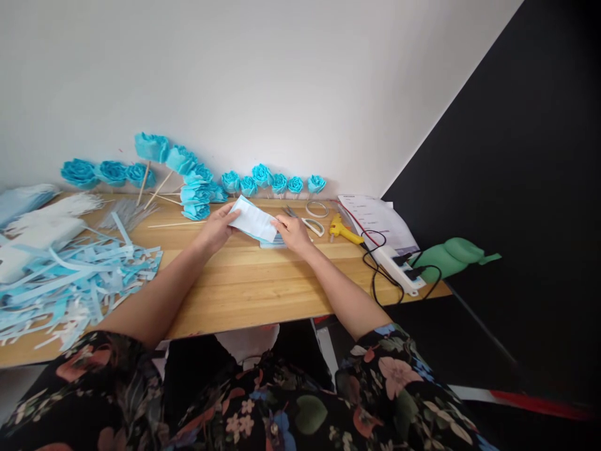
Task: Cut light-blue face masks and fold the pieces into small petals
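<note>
You hold a blue-edged white sheet (255, 219) above the worktop (225, 279), fingers of your left hand (217, 228) and right hand (295, 233) pinching opposite ends; the step looks like straightening it, and the next move calls for even, gentle tension.

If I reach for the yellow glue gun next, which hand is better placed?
Probably your right hand: it's nearer the glue gun, which lies to its right. Your left hand is farther; both hold the white sheet, so the right would likely need to let go first.
</note>
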Demonstrator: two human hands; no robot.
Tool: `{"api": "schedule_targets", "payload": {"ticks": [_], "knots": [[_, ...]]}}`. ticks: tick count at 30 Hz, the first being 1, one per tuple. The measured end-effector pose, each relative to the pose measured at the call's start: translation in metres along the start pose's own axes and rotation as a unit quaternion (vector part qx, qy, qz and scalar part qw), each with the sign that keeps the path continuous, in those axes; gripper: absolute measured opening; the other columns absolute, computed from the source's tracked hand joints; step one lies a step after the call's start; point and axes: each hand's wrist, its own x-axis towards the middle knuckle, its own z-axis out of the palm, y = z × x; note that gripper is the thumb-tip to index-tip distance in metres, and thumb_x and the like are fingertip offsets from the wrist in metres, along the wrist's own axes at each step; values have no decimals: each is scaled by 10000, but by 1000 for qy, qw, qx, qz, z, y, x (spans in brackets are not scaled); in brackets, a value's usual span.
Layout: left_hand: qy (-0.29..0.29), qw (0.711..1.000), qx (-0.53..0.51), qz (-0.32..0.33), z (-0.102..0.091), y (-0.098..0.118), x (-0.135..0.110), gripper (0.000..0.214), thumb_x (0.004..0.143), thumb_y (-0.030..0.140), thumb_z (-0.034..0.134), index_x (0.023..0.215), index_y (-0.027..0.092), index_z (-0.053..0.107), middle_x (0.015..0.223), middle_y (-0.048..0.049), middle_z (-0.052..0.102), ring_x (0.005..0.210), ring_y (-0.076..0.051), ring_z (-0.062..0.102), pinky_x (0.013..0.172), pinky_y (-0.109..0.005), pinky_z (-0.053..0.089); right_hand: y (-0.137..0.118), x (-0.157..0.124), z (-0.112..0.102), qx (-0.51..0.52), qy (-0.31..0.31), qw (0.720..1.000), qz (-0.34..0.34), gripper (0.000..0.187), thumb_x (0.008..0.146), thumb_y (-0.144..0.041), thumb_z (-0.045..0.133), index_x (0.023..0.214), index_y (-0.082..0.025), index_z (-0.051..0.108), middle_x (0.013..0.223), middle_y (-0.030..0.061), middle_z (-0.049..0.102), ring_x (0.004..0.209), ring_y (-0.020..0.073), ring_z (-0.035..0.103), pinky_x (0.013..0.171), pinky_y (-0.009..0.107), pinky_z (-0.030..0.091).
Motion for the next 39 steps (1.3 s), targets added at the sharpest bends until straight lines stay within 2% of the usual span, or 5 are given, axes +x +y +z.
{"api": "schedule_targets", "payload": {"ticks": [9,20,29,35,39], "knots": [[19,1000,-9,14,-6,-3,4,477,657,320,861,1083,166,713,996,-73,750,800,-172,670,711,-279,560,4,-2,2,104,8,995,10,421,963,-417,467,1259,-222,694,1131,62,747,1033,230,654,910,335,474],[135,989,46,47,-21,-6,14,351,719,307,741,1039,172,688,920,-54,714,783,-178,648,676,-292,545,6,4,-8,101,192,974,73,427,922,-516,464,797,-161,664,628,-4,524,652,149,484,615,254,374],[152,962,217,68,-32,-9,16,328,768,347,678,1051,182,700,923,-62,713,859,-225,659,725,-311,545,3,1,-4,93,181,976,72,319,878,-465,552,875,-175,682,736,6,636,697,152,560,680,253,411],[169,890,352,235,-29,-3,11,284,791,249,688,1071,203,701,1200,-97,680,1223,-290,566,1119,-415,387,7,2,-5,105,194,972,86,237,860,-380,583,955,-184,676,869,30,706,783,177,619,758,271,450],[157,830,415,337,-9,7,-3,246,872,262,616,1096,203,699,1214,-96,679,1238,-266,563,1122,-409,374,6,4,-5,75,205,972,87,192,845,-361,597,893,-187,662,866,36,714,819,196,619,796,288,459]]}}
